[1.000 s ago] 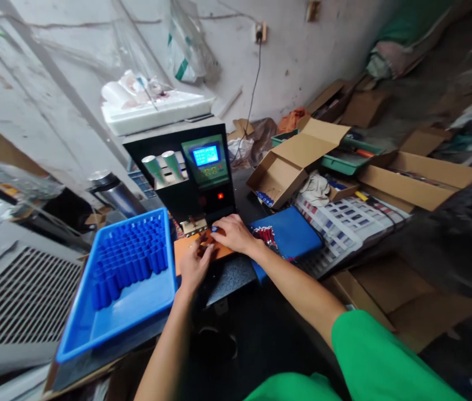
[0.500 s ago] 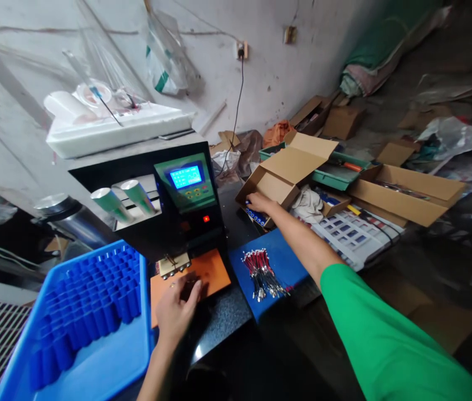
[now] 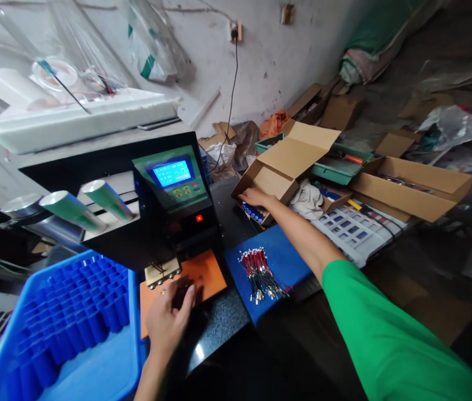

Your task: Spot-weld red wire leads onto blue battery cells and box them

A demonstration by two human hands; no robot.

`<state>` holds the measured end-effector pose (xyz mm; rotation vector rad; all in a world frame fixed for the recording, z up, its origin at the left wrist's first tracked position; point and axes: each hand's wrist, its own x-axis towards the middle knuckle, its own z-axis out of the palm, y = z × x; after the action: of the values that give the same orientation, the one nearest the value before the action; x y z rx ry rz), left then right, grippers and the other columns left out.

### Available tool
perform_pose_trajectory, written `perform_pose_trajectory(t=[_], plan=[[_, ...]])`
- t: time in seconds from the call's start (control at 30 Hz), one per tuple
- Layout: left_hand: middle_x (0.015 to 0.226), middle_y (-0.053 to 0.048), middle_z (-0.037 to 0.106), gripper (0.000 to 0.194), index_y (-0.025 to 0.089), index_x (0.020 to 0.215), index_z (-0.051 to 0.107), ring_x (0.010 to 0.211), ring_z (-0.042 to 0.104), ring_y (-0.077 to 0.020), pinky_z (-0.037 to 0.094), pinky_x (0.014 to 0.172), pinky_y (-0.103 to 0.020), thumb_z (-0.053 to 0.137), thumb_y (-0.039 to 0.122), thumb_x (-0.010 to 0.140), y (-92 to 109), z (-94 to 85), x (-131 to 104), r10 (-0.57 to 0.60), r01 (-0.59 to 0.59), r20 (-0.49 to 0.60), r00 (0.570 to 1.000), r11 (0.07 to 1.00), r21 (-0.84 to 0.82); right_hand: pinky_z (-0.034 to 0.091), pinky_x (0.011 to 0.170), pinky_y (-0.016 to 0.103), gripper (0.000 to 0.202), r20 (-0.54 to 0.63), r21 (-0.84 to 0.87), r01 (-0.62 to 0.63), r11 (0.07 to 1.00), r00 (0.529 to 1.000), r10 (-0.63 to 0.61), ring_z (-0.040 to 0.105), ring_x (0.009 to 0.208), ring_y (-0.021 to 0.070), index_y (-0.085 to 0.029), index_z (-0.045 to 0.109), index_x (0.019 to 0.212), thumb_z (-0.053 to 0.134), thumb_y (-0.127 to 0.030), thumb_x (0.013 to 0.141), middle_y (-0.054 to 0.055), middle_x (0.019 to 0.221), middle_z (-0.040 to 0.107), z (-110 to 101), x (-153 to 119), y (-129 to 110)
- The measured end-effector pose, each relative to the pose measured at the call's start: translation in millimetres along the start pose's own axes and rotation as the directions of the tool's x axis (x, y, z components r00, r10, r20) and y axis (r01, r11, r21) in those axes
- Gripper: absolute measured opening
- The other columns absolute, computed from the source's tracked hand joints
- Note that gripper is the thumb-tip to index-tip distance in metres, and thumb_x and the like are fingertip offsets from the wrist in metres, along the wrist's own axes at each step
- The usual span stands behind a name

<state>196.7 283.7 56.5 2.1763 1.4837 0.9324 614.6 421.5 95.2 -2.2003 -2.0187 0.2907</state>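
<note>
Meanwhile, the right hand [image 3: 257, 197] is held beside blue cylinders [image 3: 253, 213] in a box [image 3: 276, 179] at right, the left hand [image 3: 168, 315] over the orange board [image 3: 207, 272], nearer left; neither grip can be made out.

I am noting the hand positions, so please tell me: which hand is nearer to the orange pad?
Left. The left hand is right at the orange pad, over its near part; the right hand is farther away, at the open box beyond its right side.

a scuffed whitish wall [image 3: 261, 61] bearing a socket [image 3: 239, 32] stands beside a dim, cluttered floor [image 3: 386, 106].
</note>
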Motion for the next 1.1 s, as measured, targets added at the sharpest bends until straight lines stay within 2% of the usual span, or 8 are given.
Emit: perform_pose_trajectory(t=[0.13,0.3,0.5,0.7,0.83,1.1], plan=[[0.096,0.0,0.075,0.045,0.025,0.107,0.071,0.086,0.071,-0.0194,0.052,0.074,-0.029,0.058,0.062,0.086,0.4,-0.5,-0.1,0.026,-0.026,-0.015,1.0,1.0,0.005,0.049,0.083,0.027,0.046,-0.007,-0.031,0.055,0.998,0.998,-0.055,0.068,0.103,0.0251,-0.01,0.074,0.113,0.037,-0.038,0.108,0.016,0.112,0.071,-3.0,4.3,-7.0],[0.094,0.001,0.075,0.044,0.025,0.106,0.072,0.084,0.071,-0.0184,0.052,0.071,-0.028,0.058,0.063,0.087,1.5,-0.6,0.9,0.031,-0.031,-0.019,0.999,0.999,0.007,0.05,0.081,0.027,0.037,0.064,-0.073,0.078,0.994,0.995,-0.073,0.069,0.104,0.026,-0.011,0.074,0.114,0.047,-0.035,0.104,0.015,0.113,0.071,0.3,9.4,-14.9],[0.094,0.001,0.075,0.043,0.026,0.106,0.071,0.083,0.071,-0.0185,0.051,0.07,-0.028,0.058,0.062,0.087,2.2,-0.8,1.1,0.037,-0.037,-0.021,0.999,0.999,0.033,0.05,0.081,0.028,0.045,0.042,-0.053,0.03,0.998,0.999,-0.028,0.069,0.103,0.0262,-0.009,0.073,0.114,0.042,-0.04,0.106,0.017,0.112,0.071,1.2,13.0,-11.0],[0.096,0.001,0.075,0.043,0.025,0.106,0.071,0.083,0.071,-0.0184,0.052,0.071,-0.028,0.057,0.062,0.088,3.5,-1.3,0.8,0.029,-0.028,-0.02,0.999,0.999,0.025,0.05,0.082,0.029,0.048,0.053,-0.065,0.036,0.997,0.998,-0.033,0.068,0.105,0.0282,-0.008,0.073,0.113,0.041,-0.044,0.107,0.019,0.113,0.071,0.4,13.1,-9.5],[0.096,0.001,0.075,0.043,0.025,0.106,0.071,0.084,0.071,-0.0185,0.051,0.071,-0.028,0.057,0.062,0.088,4.4,-1.5,0.6,0.029,-0.028,-0.021,0.999,0.999,0.025,0.05,0.082,0.028,0.051,0.001,-0.056,0.049,0.997,0.999,-0.049,0.068,0.105,0.0267,-0.01,0.072,0.113,0.039,-0.048,0.107,0.017,0.114,0.071,-1.8,11.4,-9.1],[0.098,0.0,0.075,0.043,0.026,0.105,0.072,0.086,0.071,-0.0201,0.051,0.071,-0.029,0.056,0.062,0.087,7.6,-2.0,1.3,0.006,-0.006,-0.014,1.0,1.0,0.021,0.049,0.088,0.032,0.044,-0.086,-0.055,-0.007,0.998,0.996,0.002,0.066,0.104,0.0279,-0.01,0.071,0.114,0.041,-0.042,0.106,0.018,0.114,0.069,-23.9,-5.4,-11.8]])
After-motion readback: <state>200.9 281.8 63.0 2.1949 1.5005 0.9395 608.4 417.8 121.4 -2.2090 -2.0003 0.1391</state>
